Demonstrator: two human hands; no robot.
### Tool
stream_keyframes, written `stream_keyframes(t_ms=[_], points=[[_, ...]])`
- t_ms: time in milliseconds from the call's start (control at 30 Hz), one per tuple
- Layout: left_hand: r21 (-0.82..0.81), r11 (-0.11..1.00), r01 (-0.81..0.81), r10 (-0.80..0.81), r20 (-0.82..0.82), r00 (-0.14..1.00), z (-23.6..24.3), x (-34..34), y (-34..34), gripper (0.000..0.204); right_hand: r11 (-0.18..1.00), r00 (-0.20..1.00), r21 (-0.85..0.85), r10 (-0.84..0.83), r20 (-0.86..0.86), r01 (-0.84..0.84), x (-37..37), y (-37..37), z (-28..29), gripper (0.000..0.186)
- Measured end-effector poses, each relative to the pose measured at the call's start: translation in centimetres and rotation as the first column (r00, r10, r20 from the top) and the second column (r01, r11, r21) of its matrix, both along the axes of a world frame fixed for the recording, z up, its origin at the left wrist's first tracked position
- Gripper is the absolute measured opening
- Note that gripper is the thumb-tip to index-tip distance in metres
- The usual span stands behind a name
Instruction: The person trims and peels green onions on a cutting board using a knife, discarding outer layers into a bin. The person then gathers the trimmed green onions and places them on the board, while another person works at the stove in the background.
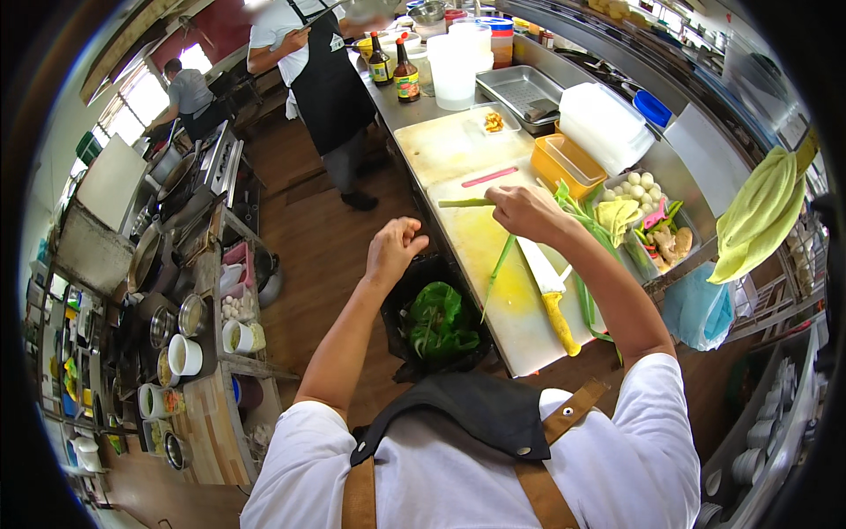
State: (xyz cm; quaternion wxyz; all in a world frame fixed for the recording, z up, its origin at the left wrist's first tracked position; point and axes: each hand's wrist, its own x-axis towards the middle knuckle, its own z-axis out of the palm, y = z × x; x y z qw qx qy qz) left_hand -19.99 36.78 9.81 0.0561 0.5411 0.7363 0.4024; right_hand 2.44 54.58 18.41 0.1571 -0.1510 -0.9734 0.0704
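My right hand [520, 212] grips a long green stalk [463, 203] over the white cutting board [507, 331], which has yellow stains. My left hand [397, 247] is raised left of the board, above a black-lined bin [392, 326] holding green leaves [441, 317]; its fingers are curled, and I cannot make out what, if anything, is in them. A knife [555, 313] with a yellow handle lies on the board beneath my right forearm. Loose long green leaves [586, 300] lie along the board's right side, and a thin pink strip [489, 175] lies beyond my right hand.
A co-worker in a black apron [322, 88] stands ahead; another person [189, 97] is at the stove side. A yellow container [568, 163] and a produce tray [661, 220] line the board's right. A shelf with pots and bowls [185, 353] runs along my left.
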Motion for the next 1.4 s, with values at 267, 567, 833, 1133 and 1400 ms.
stream_keyframes(t_ms=[267, 567, 833, 1133, 1400], points=[[0.124, 0.934, 0.336, -0.294, -0.271, 0.917, 7.1, 1.8, 2.6, 0.029, 0.937, 0.988, 0.319, 0.156, -0.011, -0.144, -1.9, -1.3, 0.5, 0.021], [0.158, 0.942, 0.296, -0.319, 0.147, 0.936, 5.5, 2.0, 1.9, 0.024, 0.777, 0.94, 0.568, 0.34, -0.017, -0.271, -1.1, -1.1, 1.1, 0.027], [0.062, 0.998, -0.02, 0.01, 0.159, 0.987, -2.1, -3.5, 1.0, 0.017, 0.797, 0.923, 0.586, 0.324, -0.209, -0.147, -1.1, 1.4, 0.9, 0.024], [-0.458, 0.886, 0.069, -0.039, 0.074, 0.996, -6.3, -1.3, 0.4, 0.023, 0.999, 0.918, 0.054, 0.019, -0.397, 0.003, -1.7, 0.0, 5.2, 0.019], [0.224, 0.959, 0.173, -0.257, 0.439, 0.861, 0.2, 0.1, 4.6, 0.043, 0.947, 0.973, -0.32, -0.099, -0.21, 0.027, -3.0, 0.0, 5.2, 0.028]])
